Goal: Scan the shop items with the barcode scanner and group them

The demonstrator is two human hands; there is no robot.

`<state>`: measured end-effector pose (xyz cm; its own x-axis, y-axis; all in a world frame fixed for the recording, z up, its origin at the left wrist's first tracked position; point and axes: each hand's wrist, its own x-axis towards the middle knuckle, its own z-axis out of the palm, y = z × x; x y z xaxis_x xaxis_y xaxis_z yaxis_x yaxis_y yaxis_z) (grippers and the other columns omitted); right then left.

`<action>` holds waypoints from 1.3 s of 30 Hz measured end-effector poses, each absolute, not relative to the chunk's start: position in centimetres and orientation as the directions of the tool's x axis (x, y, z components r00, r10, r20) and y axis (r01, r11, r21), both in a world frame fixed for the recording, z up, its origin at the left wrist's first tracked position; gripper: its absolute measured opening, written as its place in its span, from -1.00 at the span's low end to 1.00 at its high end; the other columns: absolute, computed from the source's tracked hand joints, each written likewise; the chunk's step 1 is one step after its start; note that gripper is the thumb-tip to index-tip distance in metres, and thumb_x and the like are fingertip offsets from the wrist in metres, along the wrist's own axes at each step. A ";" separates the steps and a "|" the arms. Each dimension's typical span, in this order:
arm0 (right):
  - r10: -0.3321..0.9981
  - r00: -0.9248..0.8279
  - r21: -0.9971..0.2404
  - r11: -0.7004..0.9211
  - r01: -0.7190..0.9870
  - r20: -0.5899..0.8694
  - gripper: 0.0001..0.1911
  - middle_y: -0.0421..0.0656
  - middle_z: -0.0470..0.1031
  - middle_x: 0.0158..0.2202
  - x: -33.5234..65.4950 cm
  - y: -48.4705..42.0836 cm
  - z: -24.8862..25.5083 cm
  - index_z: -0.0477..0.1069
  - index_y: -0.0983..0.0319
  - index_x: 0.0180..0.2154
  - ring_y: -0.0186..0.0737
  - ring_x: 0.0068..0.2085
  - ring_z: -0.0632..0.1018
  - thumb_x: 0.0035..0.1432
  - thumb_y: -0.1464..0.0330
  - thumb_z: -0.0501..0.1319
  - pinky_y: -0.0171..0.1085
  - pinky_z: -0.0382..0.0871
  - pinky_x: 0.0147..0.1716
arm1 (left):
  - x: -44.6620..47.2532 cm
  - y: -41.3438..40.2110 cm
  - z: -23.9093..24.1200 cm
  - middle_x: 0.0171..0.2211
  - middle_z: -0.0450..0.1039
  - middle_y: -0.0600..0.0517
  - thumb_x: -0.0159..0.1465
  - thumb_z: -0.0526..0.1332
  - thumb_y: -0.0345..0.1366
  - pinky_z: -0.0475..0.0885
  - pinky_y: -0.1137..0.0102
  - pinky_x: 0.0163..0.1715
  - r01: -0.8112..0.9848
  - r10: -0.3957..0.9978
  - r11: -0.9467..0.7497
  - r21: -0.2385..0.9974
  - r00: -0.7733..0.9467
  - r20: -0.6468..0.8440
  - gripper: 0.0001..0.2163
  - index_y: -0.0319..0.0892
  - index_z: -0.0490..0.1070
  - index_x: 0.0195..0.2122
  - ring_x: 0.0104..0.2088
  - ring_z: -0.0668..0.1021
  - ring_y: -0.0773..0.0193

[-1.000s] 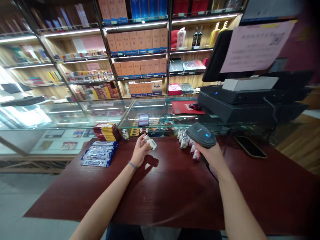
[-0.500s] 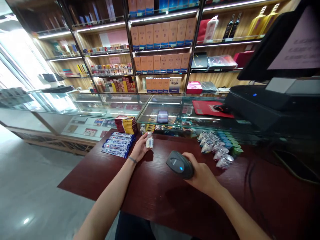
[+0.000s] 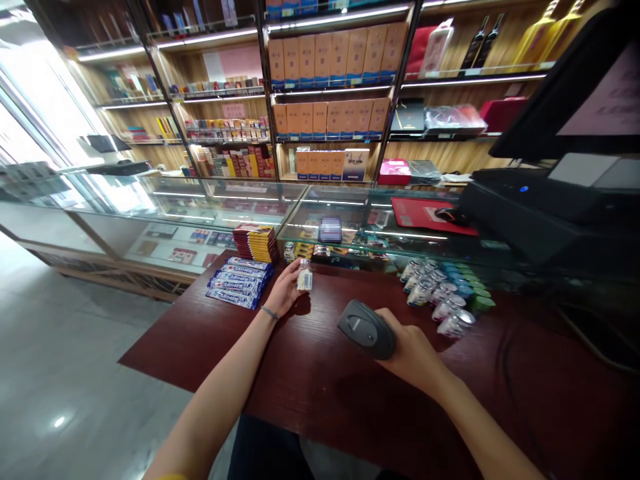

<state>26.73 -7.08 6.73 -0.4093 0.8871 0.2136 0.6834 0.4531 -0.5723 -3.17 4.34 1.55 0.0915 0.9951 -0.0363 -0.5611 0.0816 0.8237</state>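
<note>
My left hand (image 3: 286, 288) is closed around a small clear bottle (image 3: 305, 275) with a silver cap and pale contents, its white label turned outward. In my right hand (image 3: 407, 343) is a dark barcode scanner (image 3: 367, 330), its head pointing left toward the bottle. The fingers under the scanner are mostly hidden. To the left of my left hand lie several blue-and-white packets (image 3: 239, 281) in a fanned row. Right of the scanner stand rows of small silver-capped bottles (image 3: 443, 300), with green-topped containers (image 3: 481, 298) beside them.
Stacked red and yellow boxes (image 3: 255, 243) stand by the glass display case (image 3: 345, 203). On the right are a black cash register (image 3: 545, 213), a red mouse mat (image 3: 420, 212) and a dark cable (image 3: 506, 360) on the brown counter (image 3: 300, 373). Lit shelves of boxes line the back.
The blue light on the scanner has gone out. Both hands keep their grips, and the view has shifted slightly.
</note>
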 end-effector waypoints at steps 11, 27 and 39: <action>0.900 -0.371 -0.623 0.428 0.655 0.228 -0.60 -0.15 0.64 -0.31 27.8 -6.4 6.0 0.24 0.08 -0.01 0.03 -0.27 0.69 0.09 0.32 0.24 -0.29 0.35 -0.37 | -5.2 5.2 0.5 -0.01 0.44 -0.10 0.19 0.35 -0.28 0.43 0.21 0.06 0.330 0.841 -0.375 0.866 -0.271 0.467 -0.55 -0.10 0.42 0.13 0.00 0.51 0.11; 0.910 -0.331 -0.643 0.412 0.646 0.250 -0.58 -0.17 0.65 -0.30 28.2 -6.3 6.3 0.25 0.05 -0.01 0.07 -0.22 0.70 0.07 0.28 0.26 -0.28 0.39 -0.36 | -5.4 7.5 -0.4 -0.05 0.36 -0.11 0.21 0.25 -0.48 0.38 0.12 0.11 0.658 0.787 -0.294 0.693 -0.245 0.566 -0.68 -0.12 0.34 -0.02 0.04 0.45 0.05; 0.919 -0.285 -0.671 0.394 0.628 0.272 -0.60 -0.20 0.64 -0.31 28.2 -6.5 6.5 0.25 0.02 -0.01 0.01 -0.28 0.69 0.09 0.27 0.21 -0.26 0.40 -0.35 | -5.2 10.2 -1.5 0.00 0.34 -0.17 0.24 0.20 -0.47 0.36 0.08 0.17 0.647 0.740 -0.352 0.676 -0.249 0.624 -0.66 -0.15 0.33 0.04 0.09 0.45 0.03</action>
